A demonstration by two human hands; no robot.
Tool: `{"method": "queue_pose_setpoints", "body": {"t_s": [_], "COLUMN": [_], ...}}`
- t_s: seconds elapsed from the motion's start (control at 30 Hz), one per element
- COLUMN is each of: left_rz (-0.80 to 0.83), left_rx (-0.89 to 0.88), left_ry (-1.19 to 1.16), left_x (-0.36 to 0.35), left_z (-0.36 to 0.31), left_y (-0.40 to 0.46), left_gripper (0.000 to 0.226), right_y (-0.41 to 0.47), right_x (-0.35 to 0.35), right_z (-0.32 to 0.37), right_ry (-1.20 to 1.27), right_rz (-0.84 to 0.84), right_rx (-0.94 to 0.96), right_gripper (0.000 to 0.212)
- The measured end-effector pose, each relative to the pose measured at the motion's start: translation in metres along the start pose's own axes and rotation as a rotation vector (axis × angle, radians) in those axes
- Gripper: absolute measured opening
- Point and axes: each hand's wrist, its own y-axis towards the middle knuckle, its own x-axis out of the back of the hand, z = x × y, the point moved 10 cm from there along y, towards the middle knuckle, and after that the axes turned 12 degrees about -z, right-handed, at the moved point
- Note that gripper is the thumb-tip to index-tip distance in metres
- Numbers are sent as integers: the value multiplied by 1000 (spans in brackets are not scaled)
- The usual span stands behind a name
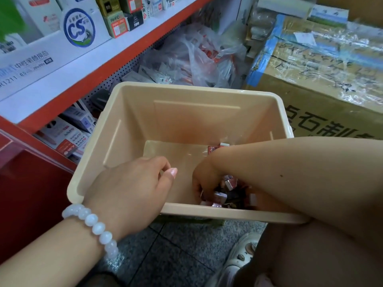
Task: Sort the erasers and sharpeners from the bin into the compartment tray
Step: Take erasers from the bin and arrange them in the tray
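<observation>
Fingers of the right hand (204, 183) dig into small packets (226, 192) at the bin (199, 90) floor (grip hidden, cannot tell); the left hand (128, 189), loosely curled, steadies the near rim.

A single wide-angle view from the person's head looks forward and steeply down, close above a beige rectangular plastic bin (199, 125) that fills the middle of the frame. Both forearms enter from the lower edge, so near that they take up much of the foreground. The grey speckled tiled floor (165, 255) shows straight below. Lines bow toward the edges: a red-edged white metal shelf (116, 50) slants across the upper left, and a taped brown cardboard box (323, 79) sits at the upper right.
</observation>
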Motion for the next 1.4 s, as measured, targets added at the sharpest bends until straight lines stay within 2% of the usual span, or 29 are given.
{"method": "queue_pose_setpoints", "body": {"t_s": [0.23, 0.3, 0.37, 0.43, 0.5, 0.57, 0.63, 0.67, 0.73, 0.83, 0.9, 1.0, 1.1, 1.17, 1.27, 1.4], "left_rz": [-6, 10, 19, 27, 14, 165, 366, 419, 424, 421, 452, 469, 457, 463, 458, 456], "left_rx": [23, 54, 149, 366, 669, 826, 845, 841, 838, 850, 846, 869, 844, 840, 855, 849], "left_ry": [-5, -33, -109, -385, -887, -1277, -1481, -1546, -1590, -1550, -1514, -1419, -1442, -1453, -1441, -1431], "left_x": [3, 2, -2, -10, -21, -39, -52, -53, -55, -56, -63, -73, -74, -74, -76, -76], "left_z": [-1, 2, 12, 31, 40, 21, -5, -15, -19, -18, -18, -13, -14, -14, -10, -7], "left_y": [1, 1, 5, 14, 22, 24, 26, 26, 33, 37, 38, 39, 46, 47, 47, 47], "left_gripper": [39, 36, 35, 44, 56, 49, 46, 43, 33, 22, 20, 20, 23, 25, 24, 24], "right_y": [-18, -26, -36, -52, -69, -85, -99, -105, -117, -133, -127, -86, -44, -32, -26, -14], "right_x": [-11, 3, 32, 64, 90, 108, 121, 127, 140, 159, 153, 119, 75, 67, 67, 55], "right_z": [0, 6, 11, 17, 27, 42, 53, 51, 36, 7, -7, -19, -23, -29, -31, -38], "right_ry": [391, 525, 639, 776, 950, 1126, 1197, 1169, 1065, 987, 760, 210, -283, -414, -607, -752], "right_rz": [179, 159, 57, -61, -138, -163, -179, -203, -292, -416, -430, -379, -205, -214, -310, -219], "right_rx": [-106, -95, -51, -15, 30, 98, 150, 151, 105, 22, -40, -129, -123, -115, -89, -122], "right_gripper": [33, 19, 13, 15, 9, 13, 11, 15, 27, 28, 31, 31, 41, 42, 56, 65]}}
